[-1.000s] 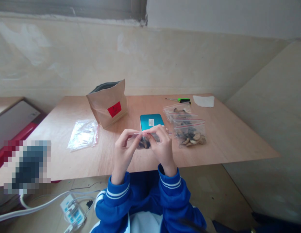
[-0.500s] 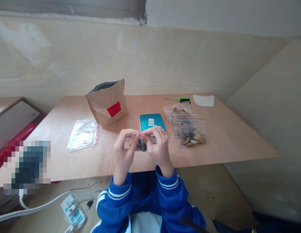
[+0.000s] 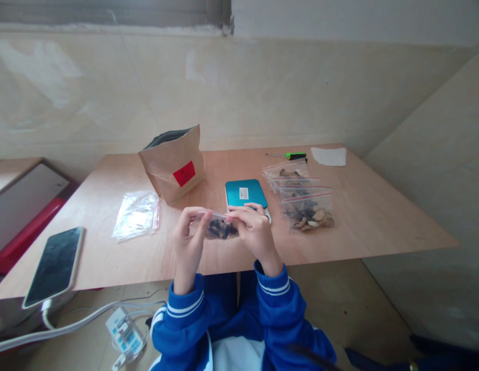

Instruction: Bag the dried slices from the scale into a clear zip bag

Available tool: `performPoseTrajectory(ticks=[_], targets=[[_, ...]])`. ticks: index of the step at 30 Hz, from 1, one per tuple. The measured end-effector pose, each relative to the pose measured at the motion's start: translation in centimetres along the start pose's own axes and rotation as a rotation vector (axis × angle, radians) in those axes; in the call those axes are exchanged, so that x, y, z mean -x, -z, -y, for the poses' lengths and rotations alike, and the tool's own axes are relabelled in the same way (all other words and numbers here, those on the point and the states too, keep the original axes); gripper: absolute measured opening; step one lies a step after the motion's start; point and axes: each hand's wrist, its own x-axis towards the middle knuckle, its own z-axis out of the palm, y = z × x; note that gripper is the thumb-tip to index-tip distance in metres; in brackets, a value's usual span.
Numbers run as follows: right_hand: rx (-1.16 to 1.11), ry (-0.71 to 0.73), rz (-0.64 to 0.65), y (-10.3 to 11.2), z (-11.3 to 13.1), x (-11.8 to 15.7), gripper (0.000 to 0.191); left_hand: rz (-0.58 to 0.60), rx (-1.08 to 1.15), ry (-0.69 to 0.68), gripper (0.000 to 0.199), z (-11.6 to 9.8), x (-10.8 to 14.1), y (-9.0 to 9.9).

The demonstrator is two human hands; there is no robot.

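A clear zip bag (image 3: 221,230) with dark dried pieces, which look like mushroom slices, is held up over the table's front part. My left hand (image 3: 188,239) pinches its top edge at the left corner. On the same edge, further right, my right hand (image 3: 257,234) is closed with thumb and fingers. Just behind my right hand lies a teal flat scale-like device (image 3: 246,192) with a white label. Several filled zip bags (image 3: 307,211) of dried slices overlap to the right of my hands.
A brown stand-up pouch (image 3: 172,170) with a red label stands open at the back left. Flat clear zip bags (image 3: 135,215) lie before it. A phone (image 3: 54,265) on a cable sits at the left edge. A screwdriver (image 3: 295,156) and white paper (image 3: 329,156) lie at the back right.
My hands have moved apart along the bag's top edge, the left one to the left and the right one slightly right. More of the bag and its dark contents shows between them.
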Motion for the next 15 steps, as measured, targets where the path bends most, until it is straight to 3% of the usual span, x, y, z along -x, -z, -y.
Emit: performPoseTrajectory(ticks=[4, 9, 13, 15], targets=[[0.013, -0.019, -0.015, -0.1, 0.3, 0.2, 0.030, 0.103, 0.029, 0.099, 0.017, 0.1, -0.1, 0.1], [0.040, -0.036, 0.044, 0.9, 1.1, -0.2, 0.016, 0.003, 0.045, 0.030, 0.016, 0.0, -0.2, 0.1], [-0.004, -0.061, 0.095, 1.6, 2.2, -0.6, 0.034, -0.012, 0.049, 0.018, 0.013, -0.4, -0.1, 0.1], [-0.024, -0.041, 0.054, 1.6, 2.7, -0.7, 0.026, 0.018, 0.047, 0.022, 0.012, -0.5, 0.0, 0.0]])
